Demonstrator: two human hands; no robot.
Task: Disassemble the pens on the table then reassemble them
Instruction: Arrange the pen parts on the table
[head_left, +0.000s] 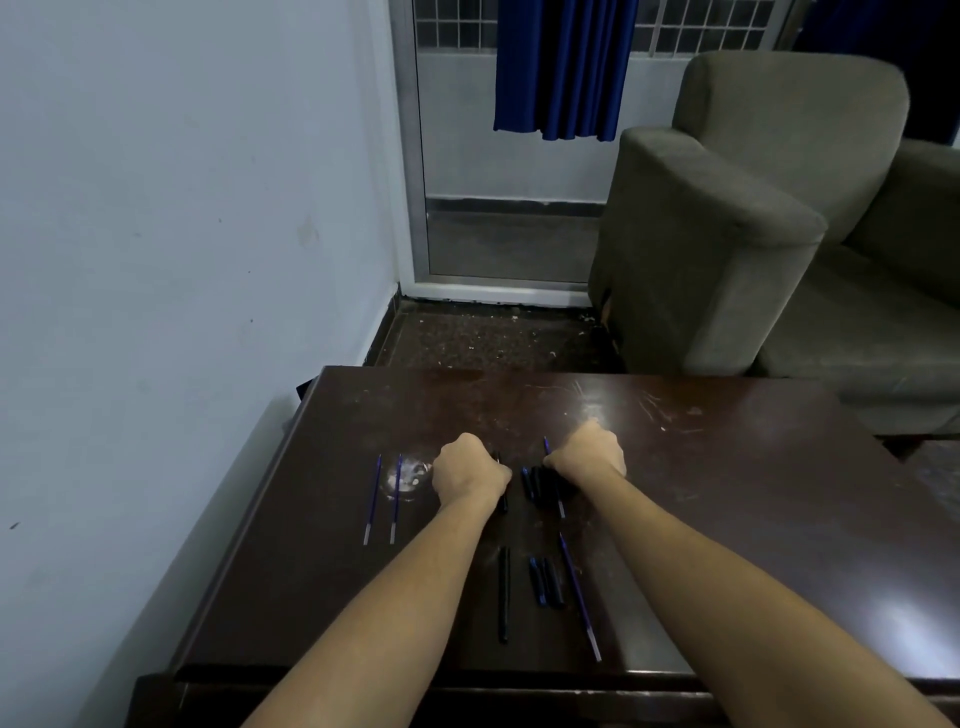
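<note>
Pens lie in pieces across the scratched dark wooden table (727, 519), and from my feed both bare forearms reach out over it. The left hand (470, 470) has its fingers curled round a black pen barrel (502, 503), whose ends show beyond the fist on the far and near sides. The right hand (587, 457) is curled too, and I read it as gripping a thin blue refill (546, 446): one end pokes out past the knuckles and the pale end shows nearer me. Its fingers sit right against a small heap of dark caps and tips (535, 483) between the two hands; I cannot tell whether they touch it. Left of the left hand, two more blue refills (373, 499) lie side by side, apart from it. Nearer me, between the forearms, lie a second black barrel (503, 595), a cluster of short dark pieces with blue ends (545, 582) just beside it, and a long blue refill (579, 597) at a slant. Beyond the table stand a grey-green armchair (753, 208), a blue curtain (563, 67) and a pale wall (156, 208).
</note>
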